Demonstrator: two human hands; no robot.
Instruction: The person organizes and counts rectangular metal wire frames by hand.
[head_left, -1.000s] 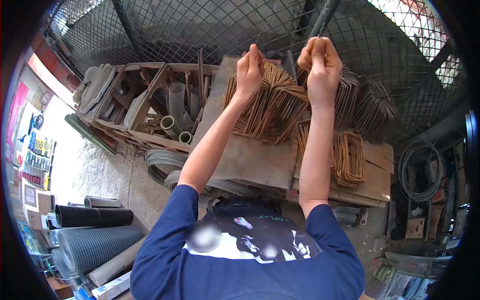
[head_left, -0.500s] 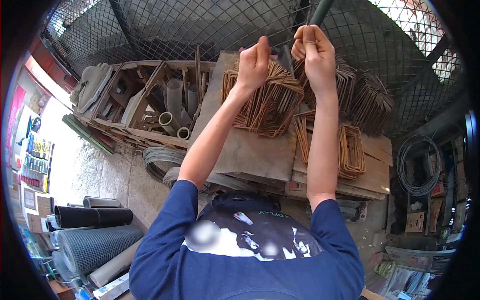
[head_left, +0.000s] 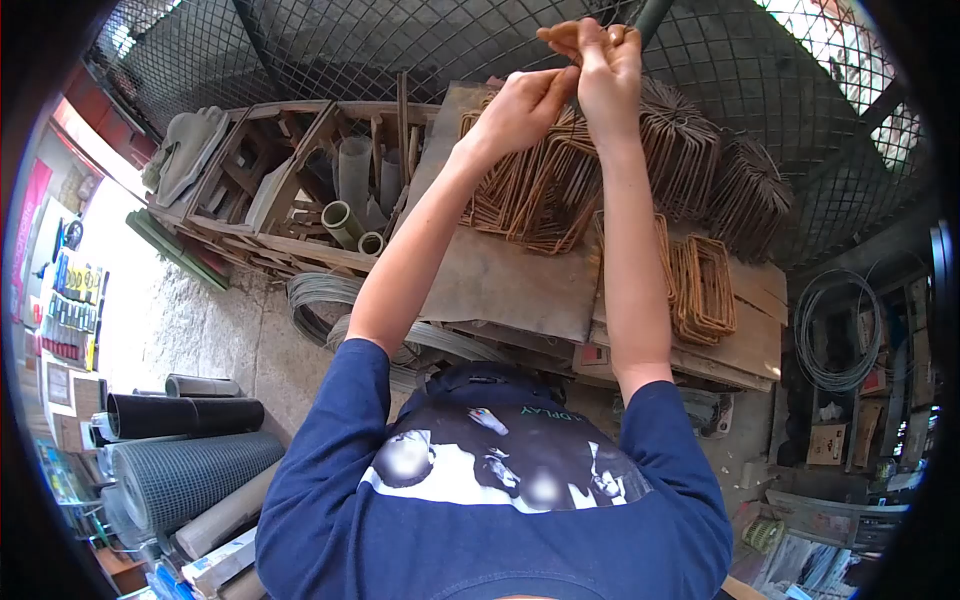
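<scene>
Up at the top of the view, the right hand (head_left: 598, 62) is closed in a pinch, fingers curled together on something thin beside the dark pole (head_left: 648, 14); what it grips is too fine to make out, probably a wire. The left hand (head_left: 520, 105) sits just below and to the left of it, fingers bent and fingertips touching the right hand, so the two meet at one spot; whether the left is clamped on anything I cannot tell. The pole runs up and away, its long axis steep and leaning right, and the right hand is the nearer one to it, against the wire mesh fence (head_left: 400, 50) behind. Below the forearms lie stacks of rusty rebar stirrups (head_left: 540, 190) on a wooden board (head_left: 500, 290), with more stirrups (head_left: 705, 290) to the right. Farther left stand grey pipes (head_left: 350, 200) in a wooden crate, and mesh rolls (head_left: 190, 480) lie low at the left. Compared with half a second ago, both hands are higher and closer: then they were apart, now they touch.
</scene>
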